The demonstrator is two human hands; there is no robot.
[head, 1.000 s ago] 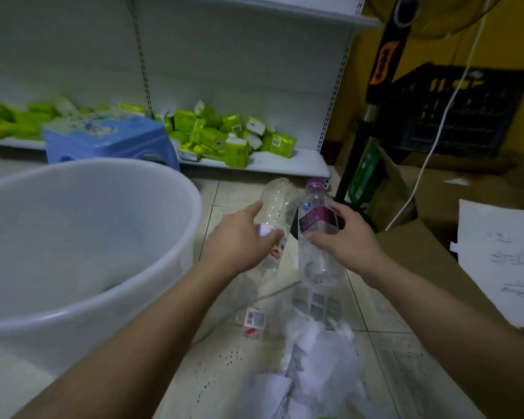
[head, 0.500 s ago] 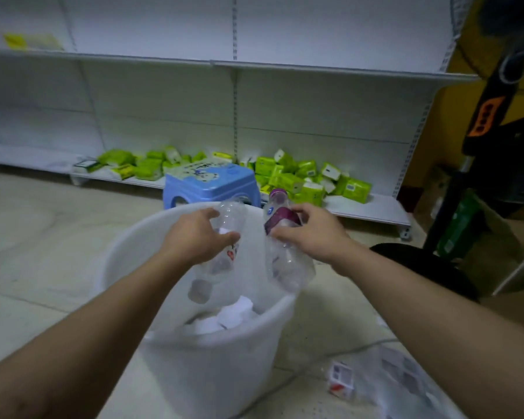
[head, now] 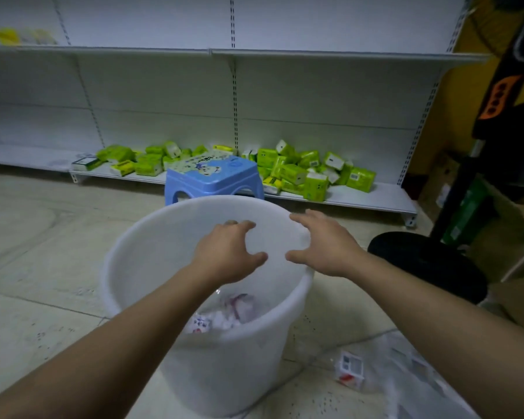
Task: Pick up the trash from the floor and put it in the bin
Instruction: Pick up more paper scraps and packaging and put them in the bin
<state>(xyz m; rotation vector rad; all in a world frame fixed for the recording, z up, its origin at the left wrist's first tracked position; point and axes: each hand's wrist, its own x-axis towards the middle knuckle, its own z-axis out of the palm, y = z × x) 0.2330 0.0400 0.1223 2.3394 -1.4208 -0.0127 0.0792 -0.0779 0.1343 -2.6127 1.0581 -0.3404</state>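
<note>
head view: both hands hover over the mouth of the white bin (head: 127,267), the left hand (head: 229,255) and right hand (head: 327,246) with fingers spread and holding nothing. bottles and crumpled paper (head: 224,313) lie at the bin's bottom, while a small carton (head: 350,368) and clear plastic wrap (head: 406,367) lie on the tiled floor (head: 43,237) just right of the bin, with a blue stool (head: 212,179) behind it.

I see the bin (head: 127,267) mouth wide open under both my hands, blue stool (head: 212,179) close behind it, black fan base (head: 427,261) right, what looks like plastic litter (head: 384,367) cluttering the floor front-right.
</note>
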